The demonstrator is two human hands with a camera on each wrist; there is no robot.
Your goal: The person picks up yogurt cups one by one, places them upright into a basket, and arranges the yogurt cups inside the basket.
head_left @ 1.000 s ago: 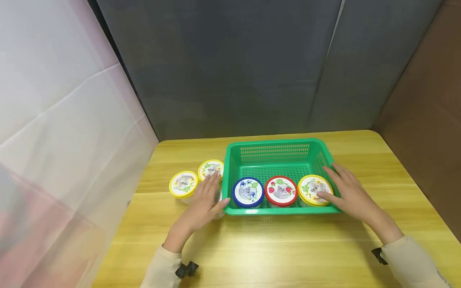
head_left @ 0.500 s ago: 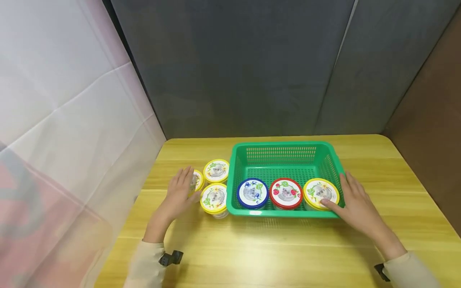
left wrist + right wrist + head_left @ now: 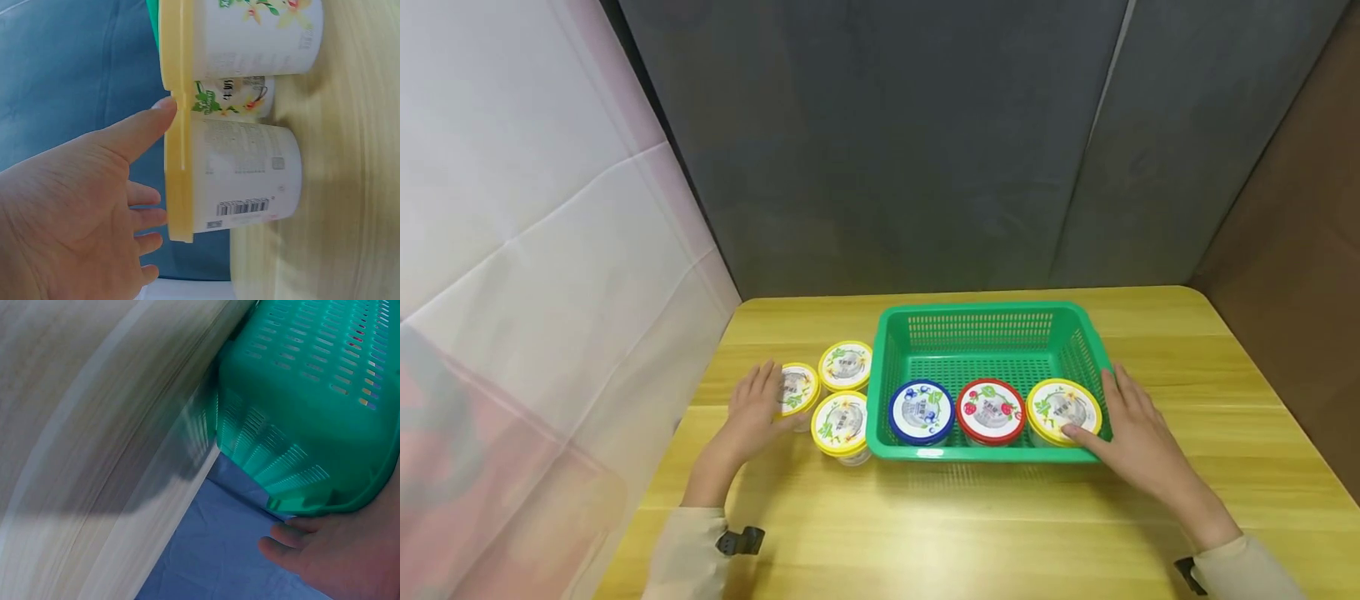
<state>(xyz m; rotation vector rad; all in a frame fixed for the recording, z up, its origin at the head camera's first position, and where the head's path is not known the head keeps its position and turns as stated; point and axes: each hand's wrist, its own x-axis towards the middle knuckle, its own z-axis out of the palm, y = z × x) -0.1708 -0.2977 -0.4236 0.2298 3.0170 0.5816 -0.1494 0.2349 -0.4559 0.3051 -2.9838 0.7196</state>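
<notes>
At the left end of the worktop (image 3: 925,533), the left hand (image 3: 751,417) rests at the left tub (image 3: 797,388), its fingers straight and fairly close together along the far side; the thumb stands apart, its tip touching the yellow lid in the left wrist view. They do not look clamped on it. Just right of that stand the back tub (image 3: 846,365) and the front tub (image 3: 839,421), both upright and yellow-lidded, close beside the basket (image 3: 977,454). These three are the part left outside.

Inside the basket, along its front wall, three more stand upright in a row: the blue tub (image 3: 922,412), the red tub (image 3: 991,412) and, yellow-lidded, the end tub (image 3: 1063,408). That row seems the settled part, with the mesh floor showing behind it. By this even split, I would judge the work to be about halfway along.

At the right end, the right hand (image 3: 1142,433) lies against the basket's outer side, fingers straight and slightly spread, thumb reaching over the rim to the end tub's lid; whether it presses there, I cannot tell.
</notes>
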